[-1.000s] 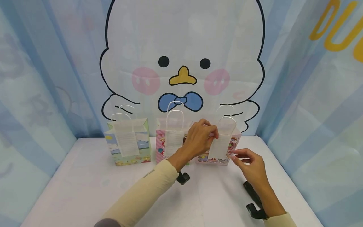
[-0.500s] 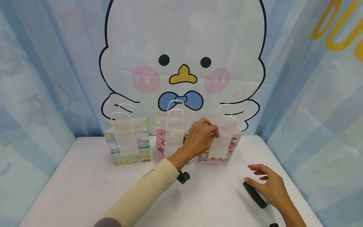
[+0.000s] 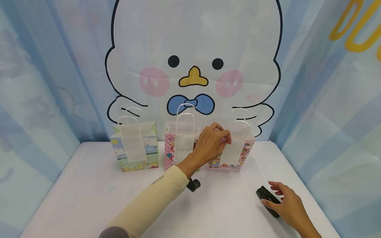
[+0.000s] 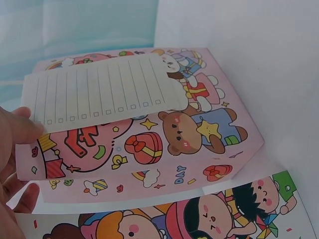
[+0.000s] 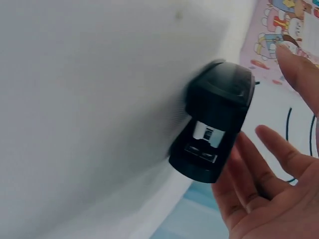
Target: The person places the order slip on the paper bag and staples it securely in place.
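Observation:
My left hand pinches a white checklist sheet against the front of the right-hand pink paper bag. In the left wrist view the thumb lies on the sheet's end and the other fingers go behind the bag's top edge. My right hand is at a black stapler on the right of the table. In the right wrist view its fingers are extended alongside the stapler, and the thumb stands apart from it. The stapler's mouth faces that camera; whether the fingers touch it is hard to tell.
Two more paper bags stand upright to the left: a pink striped bag in the middle and a green and blue bag. Each has a white sheet on its front and white handles. A printed curtain encloses the white table.
My right hand has drawn back from the bag, down and right to the stapler. The stapler looks slightly turned since half a second ago. My left hand holds its place.

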Action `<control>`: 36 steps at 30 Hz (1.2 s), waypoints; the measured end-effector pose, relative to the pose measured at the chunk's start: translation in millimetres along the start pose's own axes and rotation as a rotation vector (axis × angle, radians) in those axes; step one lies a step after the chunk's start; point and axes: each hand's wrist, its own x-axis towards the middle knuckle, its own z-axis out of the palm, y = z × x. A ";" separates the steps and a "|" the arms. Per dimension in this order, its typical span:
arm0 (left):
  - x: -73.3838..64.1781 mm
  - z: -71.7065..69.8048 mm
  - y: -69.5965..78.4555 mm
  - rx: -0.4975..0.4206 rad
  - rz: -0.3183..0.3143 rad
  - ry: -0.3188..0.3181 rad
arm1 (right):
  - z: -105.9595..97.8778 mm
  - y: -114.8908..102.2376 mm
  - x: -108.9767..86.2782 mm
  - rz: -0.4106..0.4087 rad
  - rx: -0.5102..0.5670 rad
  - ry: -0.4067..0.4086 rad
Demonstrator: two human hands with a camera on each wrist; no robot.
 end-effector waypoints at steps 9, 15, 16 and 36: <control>1.1 0.3 1.5 0.015 0.011 0.008 | 6.6 6.8 6.9 0.037 -0.063 -0.118; 1.3 0.6 1.3 0.011 0.009 0.001 | 7.2 10.8 8.4 0.025 -0.114 -0.134; 1.3 0.5 1.3 0.011 0.008 0.000 | 7.0 10.9 8.7 0.027 -0.118 -0.139; 0.0 0.9 0.0 0.036 0.002 0.005 | -9.1 -34.9 12.8 -0.051 0.057 -0.057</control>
